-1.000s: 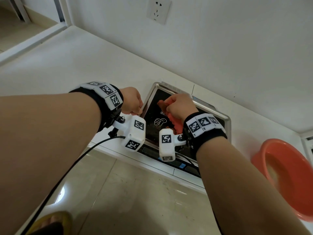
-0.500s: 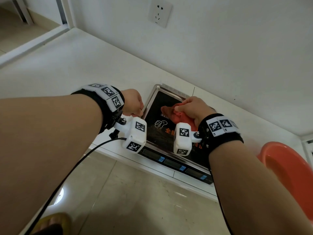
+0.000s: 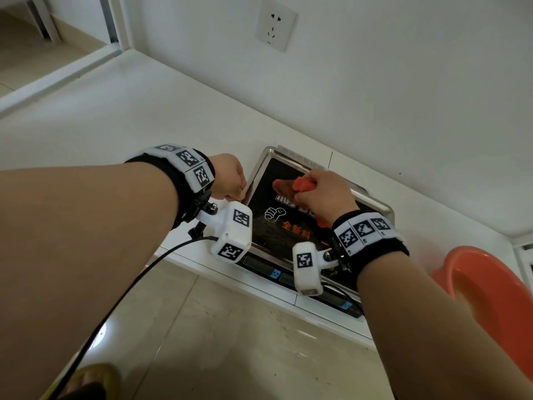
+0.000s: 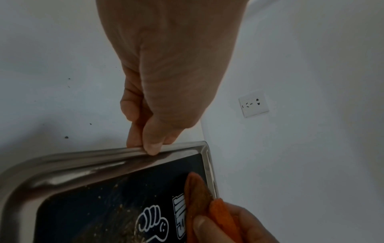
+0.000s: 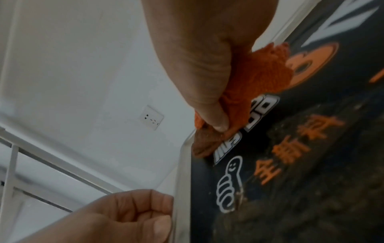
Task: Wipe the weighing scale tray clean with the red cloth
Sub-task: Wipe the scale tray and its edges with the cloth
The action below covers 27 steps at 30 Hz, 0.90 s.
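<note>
White desk (image 3: 121, 131) carries the steel-rimmed weighing scale tray with its black printed sheet (image 3: 288, 229), right at the near edge. Left hand (image 3: 229, 176) pinches the tray's left rim, steadying it. Right hand (image 3: 323, 194) clutches the bunched red cloth (image 3: 302, 184) near the far-left corner, so the gritty area lies nearer the person, and I'd guess it gets wiped next.

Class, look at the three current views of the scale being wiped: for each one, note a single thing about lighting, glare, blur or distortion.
Head view: wide-angle stretch enlarges the forearms; glare patch on the floor tiles. Left wrist view: dim, with bright streaks reflecting off the steel tray rim. Right wrist view: the red cloth and the tray's printing are soft with blur.
</note>
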Each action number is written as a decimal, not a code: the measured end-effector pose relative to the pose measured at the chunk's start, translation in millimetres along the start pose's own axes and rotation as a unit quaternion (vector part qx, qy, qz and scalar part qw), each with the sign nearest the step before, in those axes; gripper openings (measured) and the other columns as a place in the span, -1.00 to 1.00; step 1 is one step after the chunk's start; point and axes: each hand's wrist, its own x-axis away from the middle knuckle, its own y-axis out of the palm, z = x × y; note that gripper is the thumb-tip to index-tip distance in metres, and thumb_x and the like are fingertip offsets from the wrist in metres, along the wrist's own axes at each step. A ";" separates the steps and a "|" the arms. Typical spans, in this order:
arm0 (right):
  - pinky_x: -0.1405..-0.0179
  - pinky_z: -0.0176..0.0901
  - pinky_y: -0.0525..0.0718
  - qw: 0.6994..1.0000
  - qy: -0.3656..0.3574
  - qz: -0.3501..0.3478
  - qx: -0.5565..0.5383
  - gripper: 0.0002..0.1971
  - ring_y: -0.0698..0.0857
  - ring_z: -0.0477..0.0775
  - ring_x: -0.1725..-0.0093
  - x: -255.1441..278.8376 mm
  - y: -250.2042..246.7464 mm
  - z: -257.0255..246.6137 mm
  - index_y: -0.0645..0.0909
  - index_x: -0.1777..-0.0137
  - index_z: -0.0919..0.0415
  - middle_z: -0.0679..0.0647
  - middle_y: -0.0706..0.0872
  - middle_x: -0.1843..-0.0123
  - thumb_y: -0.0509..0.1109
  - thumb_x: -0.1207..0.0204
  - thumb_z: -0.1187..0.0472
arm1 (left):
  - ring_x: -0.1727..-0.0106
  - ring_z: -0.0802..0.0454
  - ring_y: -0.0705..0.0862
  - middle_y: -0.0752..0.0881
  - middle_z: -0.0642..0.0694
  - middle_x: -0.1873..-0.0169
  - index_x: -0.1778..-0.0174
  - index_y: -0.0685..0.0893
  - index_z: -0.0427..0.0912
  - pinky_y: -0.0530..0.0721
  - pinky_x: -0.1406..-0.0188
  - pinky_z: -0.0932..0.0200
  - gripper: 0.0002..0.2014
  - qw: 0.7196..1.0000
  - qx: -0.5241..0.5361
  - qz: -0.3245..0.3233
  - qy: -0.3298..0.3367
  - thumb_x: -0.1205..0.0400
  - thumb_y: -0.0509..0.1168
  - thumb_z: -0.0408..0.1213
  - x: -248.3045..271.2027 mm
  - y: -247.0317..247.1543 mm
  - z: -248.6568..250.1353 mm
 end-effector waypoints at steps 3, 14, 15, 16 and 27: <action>0.04 0.05 0.78 1.000 -0.014 0.009 0.001 -0.81 0.72 0.03 0.04 2.0 6.0 -13.3 0.68 -0.09 -0.08 -0.13 0.66 0.12 0.46 -0.49 0.11 | 0.17 -0.12 0.71 0.82 -0.35 0.04 -0.06 0.73 -0.41 0.58 0.23 0.15 -0.77 1.000 0.011 0.001 0.003 -0.52 0.39 -0.39 -1.1 -0.2 -1.8; 0.14 -0.32 0.59 0.986 -0.084 -0.147 0.008 -0.74 0.69 -0.21 0.06 3.3 -18.2 -14.1 0.77 0.00 -0.06 -0.24 0.74 0.13 0.58 -0.38 0.28 | 0.24 -0.10 0.75 0.83 -0.29 0.06 -0.03 0.73 -0.27 0.56 0.42 0.26 -0.83 0.999 0.029 -0.014 -0.012 -0.54 0.40 -0.38 -1.2 -1.5 -0.8; 0.15 -0.31 0.60 0.990 -0.073 -0.119 -0.006 -0.74 0.70 -0.18 0.04 1.3 -17.6 -13.0 0.76 0.00 -0.07 -0.25 0.73 0.13 0.56 -0.40 0.29 | 0.11 -0.16 0.81 0.83 -0.30 0.05 -0.03 0.72 -0.28 0.60 0.36 0.23 -0.83 0.999 0.032 -0.015 -0.012 -0.53 0.40 -0.38 -1.5 -1.5 -1.4; 0.13 -0.26 0.64 0.994 -0.065 -0.093 -0.007 -0.74 0.71 -0.14 0.02 0.4 -14.5 -13.7 0.75 0.00 -0.10 -0.24 0.74 0.10 0.53 -0.41 0.28 | -0.02 -0.21 0.81 0.82 -0.31 0.04 -0.03 0.72 -0.28 0.61 0.30 0.19 -0.83 0.999 0.036 -0.015 -0.013 -0.53 0.41 -0.38 -1.5 -1.7 -1.9; -0.02 -0.10 0.59 0.962 -0.208 -0.152 0.093 -0.66 0.63 -0.05 -0.12 10.9 15.9 -38.2 0.76 -0.13 -0.24 -0.25 0.54 0.01 0.36 -0.55 0.24 | 0.07 -0.14 0.76 0.80 -0.33 0.03 -0.01 0.72 -0.25 0.57 0.40 0.23 -0.83 0.998 0.055 -0.012 -0.007 -0.50 0.42 -0.41 -1.7 -0.6 -1.8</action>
